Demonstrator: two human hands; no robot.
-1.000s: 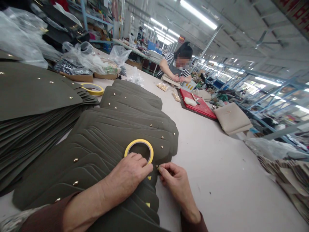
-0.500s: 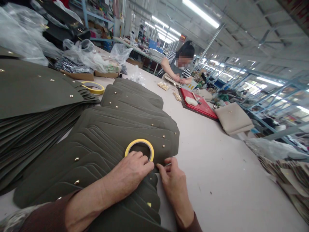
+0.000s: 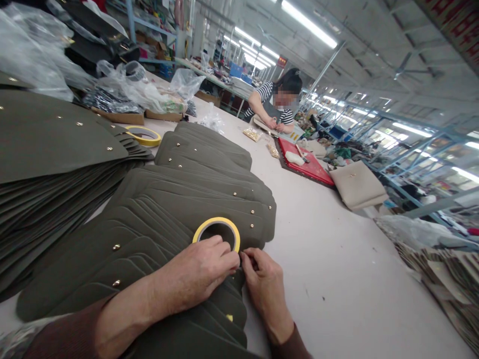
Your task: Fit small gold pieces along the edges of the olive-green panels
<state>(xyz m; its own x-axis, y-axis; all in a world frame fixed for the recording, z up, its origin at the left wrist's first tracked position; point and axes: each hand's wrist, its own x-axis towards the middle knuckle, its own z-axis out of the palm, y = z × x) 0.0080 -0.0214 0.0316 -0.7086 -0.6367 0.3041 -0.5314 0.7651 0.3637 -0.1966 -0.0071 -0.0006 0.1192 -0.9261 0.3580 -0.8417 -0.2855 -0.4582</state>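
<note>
White worktable (image 3: 329,259); both hands (image 3: 239,271) pinched, apparently on tape, beside yellow tape roll (image 3: 217,232).

Yellow tape roll (image 3: 217,231) flat on overlapped olive leather panels (image 3: 175,209)

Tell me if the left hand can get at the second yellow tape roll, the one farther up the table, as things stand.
Probably yes. The left hand rests at the near tape roll; the far tape roll lies uncovered beyond the fanned olive pieces, with nothing standing between, though it looks a long stretch.

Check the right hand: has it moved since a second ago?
Yes. The right hand has slid left, closing against the yellow tape roll and the left hand.
</note>
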